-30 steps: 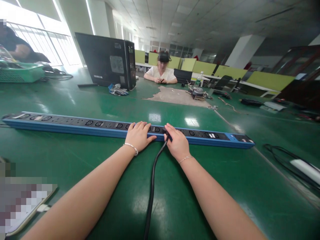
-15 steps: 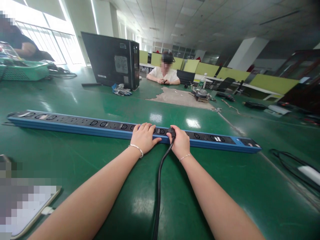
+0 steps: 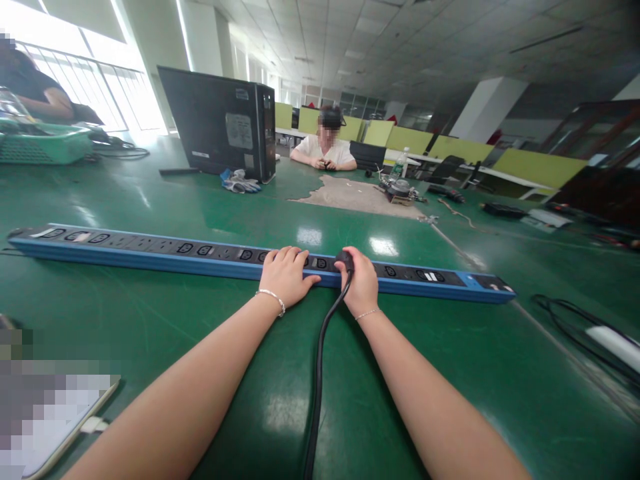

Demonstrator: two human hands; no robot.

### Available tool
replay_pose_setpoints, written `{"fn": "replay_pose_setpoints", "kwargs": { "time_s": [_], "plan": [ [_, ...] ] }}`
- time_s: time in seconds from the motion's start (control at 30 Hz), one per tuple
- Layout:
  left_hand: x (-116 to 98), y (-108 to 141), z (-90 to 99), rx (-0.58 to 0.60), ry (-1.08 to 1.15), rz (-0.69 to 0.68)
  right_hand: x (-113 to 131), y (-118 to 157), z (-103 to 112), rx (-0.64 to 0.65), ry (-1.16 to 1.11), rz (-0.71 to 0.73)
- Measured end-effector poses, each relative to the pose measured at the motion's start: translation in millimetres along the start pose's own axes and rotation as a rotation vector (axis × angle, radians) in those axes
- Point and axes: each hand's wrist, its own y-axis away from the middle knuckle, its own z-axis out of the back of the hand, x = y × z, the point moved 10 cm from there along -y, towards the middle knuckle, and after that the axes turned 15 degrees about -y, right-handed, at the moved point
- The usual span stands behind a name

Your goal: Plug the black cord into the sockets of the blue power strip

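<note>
A long blue power strip (image 3: 227,268) with black sockets along its top lies across the green table. My left hand (image 3: 285,275) rests over its middle, fingers across the top and thumb along the near side, holding it. Just to the right, my right hand (image 3: 361,283) grips a black plug (image 3: 344,259) between thumb and fingers, at the strip's top face. How deep the plug sits in a socket is hidden by the fingers. From the plug a thick black cable (image 3: 320,360) runs down toward the near table edge.
Beyond the strip stand a black computer case (image 3: 215,123) and a pair of gloves (image 3: 241,181). A green basket (image 3: 50,145) is at far left, a tablet-like device (image 3: 75,413) at near left. Black cables (image 3: 565,313) lie at right. Another person (image 3: 325,150) sits opposite.
The view has shifted slightly, so the scene sits a little further left. Both hands keep their places on the strip and plug, with the plug's angle barely different.
</note>
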Motion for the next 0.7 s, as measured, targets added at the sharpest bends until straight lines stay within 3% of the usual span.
{"fn": "replay_pose_setpoints", "kwargs": {
  "time_s": [0.1, 0.2, 0.43, 0.53, 0.7],
  "plan": [
    [1, 0, -1.5, 0.025, -0.003, 0.005, -9, -8, 26, -0.198, -0.195, -0.051],
    [0, 0, -0.8, 0.031, -0.001, 0.001, -27, -15, 54, -0.273, -0.244, -0.069],
    [0, -1, -0.7, 0.044, 0.013, -0.002, -102, -5, 149, -0.486, -0.292, -0.189],
    [0, -1, -0.6, 0.052, 0.018, -0.003, -119, -2, 160, -0.463, -0.303, -0.242],
    [-1, -1, -0.8, 0.058, 0.014, -0.012, -119, -6, 148, -0.315, -0.208, -0.224]
  ]
}}
